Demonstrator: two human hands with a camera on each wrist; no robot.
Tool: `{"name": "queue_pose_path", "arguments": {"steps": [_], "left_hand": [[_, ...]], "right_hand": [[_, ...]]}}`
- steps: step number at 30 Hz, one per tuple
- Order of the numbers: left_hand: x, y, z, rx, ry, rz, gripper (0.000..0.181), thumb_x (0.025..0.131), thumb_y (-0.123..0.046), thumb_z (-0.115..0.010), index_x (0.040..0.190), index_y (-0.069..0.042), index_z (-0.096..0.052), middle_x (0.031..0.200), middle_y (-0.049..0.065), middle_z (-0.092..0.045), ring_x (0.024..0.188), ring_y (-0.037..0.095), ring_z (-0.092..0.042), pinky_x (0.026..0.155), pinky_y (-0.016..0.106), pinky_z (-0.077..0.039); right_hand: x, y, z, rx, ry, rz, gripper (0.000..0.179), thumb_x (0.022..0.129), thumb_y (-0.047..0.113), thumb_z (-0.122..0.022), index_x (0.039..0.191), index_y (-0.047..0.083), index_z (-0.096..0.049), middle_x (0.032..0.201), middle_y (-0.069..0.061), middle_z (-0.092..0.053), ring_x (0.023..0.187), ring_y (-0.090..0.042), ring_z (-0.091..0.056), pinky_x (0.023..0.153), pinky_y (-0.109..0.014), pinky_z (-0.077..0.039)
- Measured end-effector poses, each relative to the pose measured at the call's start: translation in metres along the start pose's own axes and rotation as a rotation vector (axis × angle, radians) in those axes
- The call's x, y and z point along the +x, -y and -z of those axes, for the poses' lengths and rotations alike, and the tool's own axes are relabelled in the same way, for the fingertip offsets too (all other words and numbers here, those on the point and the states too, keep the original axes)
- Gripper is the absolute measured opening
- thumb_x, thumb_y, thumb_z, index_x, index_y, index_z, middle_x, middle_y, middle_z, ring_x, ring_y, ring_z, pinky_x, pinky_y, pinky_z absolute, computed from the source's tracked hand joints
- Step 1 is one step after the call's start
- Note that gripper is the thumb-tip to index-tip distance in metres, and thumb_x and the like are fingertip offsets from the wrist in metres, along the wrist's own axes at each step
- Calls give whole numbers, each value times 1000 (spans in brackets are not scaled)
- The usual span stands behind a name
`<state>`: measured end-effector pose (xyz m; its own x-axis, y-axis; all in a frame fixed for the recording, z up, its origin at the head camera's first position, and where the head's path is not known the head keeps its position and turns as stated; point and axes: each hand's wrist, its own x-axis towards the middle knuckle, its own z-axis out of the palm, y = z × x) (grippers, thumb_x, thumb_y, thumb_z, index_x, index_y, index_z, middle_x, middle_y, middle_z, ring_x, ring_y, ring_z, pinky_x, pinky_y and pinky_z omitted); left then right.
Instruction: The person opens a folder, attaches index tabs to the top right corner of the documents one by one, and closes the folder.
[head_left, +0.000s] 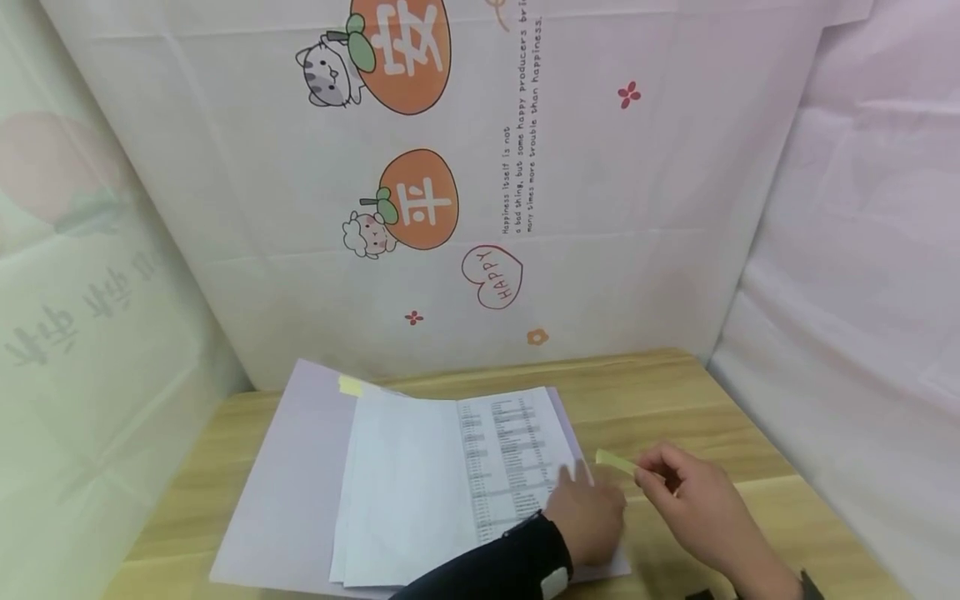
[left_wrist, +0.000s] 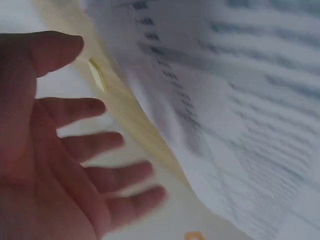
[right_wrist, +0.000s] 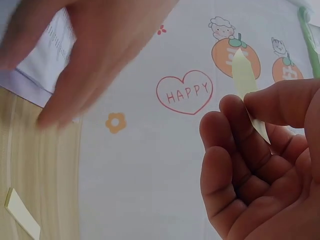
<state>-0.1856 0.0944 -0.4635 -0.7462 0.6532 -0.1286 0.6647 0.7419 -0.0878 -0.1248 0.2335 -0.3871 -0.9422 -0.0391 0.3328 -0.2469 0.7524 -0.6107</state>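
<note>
My right hand (head_left: 693, 500) pinches a thin pale yellow sticky-note strip (right_wrist: 245, 75) between thumb and index finger, beside the right edge of a folder (head_left: 277, 500). The strip's free end points up in the right wrist view. My left hand (head_left: 588, 512) is blurred over the right-hand printed page (head_left: 510, 450), near its outer edge. Its fingers (left_wrist: 120, 177) are spread and hold nothing in the left wrist view. The lilac folder lies spread on the table, with a blank white sheet (head_left: 405, 492) left of the printed one. The forearm hides the lower pages.
A small pale yellow sticky-note pad (right_wrist: 22, 215) lies on the wood-grain table (head_left: 645, 383). A yellow tab (head_left: 350, 385) shows at the folder's top. White printed cloth (head_left: 585, 208) hangs behind the table, with more cloth at both sides.
</note>
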Motion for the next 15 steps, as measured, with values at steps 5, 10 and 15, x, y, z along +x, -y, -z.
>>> {"name": "queue_pose_path", "arguments": {"steps": [5, 10, 15], "left_hand": [[-23, 26, 5, -48, 118, 221, 76, 81, -71, -65, 147, -39, -47, 155, 3, -39, 133, 45, -42, 98, 63, -39], [-38, 43, -4, -152, 214, 242, 79, 74, -74, -70, 145, -47, -47, 154, 0, -41, 127, 48, -46, 79, 61, -51], [-51, 52, -9, -154, 208, 208, 80, 74, -72, -72, 146, -48, -46, 155, -1, -40, 128, 48, -46, 71, 60, -55]], "right_hand": [[1, 0, -1, -2, -3, 10, 5, 97, 18, -68, 92, 20, -66, 75, 16, -59, 64, -5, -52, 55, -26, -45], [1, 1, -4, 2, 21, -10, 5, 97, 20, -67, 92, 18, -66, 75, 14, -58, 63, -6, -50, 53, -26, -43], [4, 1, -7, -16, 7, 14, 7, 96, 18, -68, 91, 20, -65, 72, 14, -56, 60, -6, -48, 52, -26, -41]]}}
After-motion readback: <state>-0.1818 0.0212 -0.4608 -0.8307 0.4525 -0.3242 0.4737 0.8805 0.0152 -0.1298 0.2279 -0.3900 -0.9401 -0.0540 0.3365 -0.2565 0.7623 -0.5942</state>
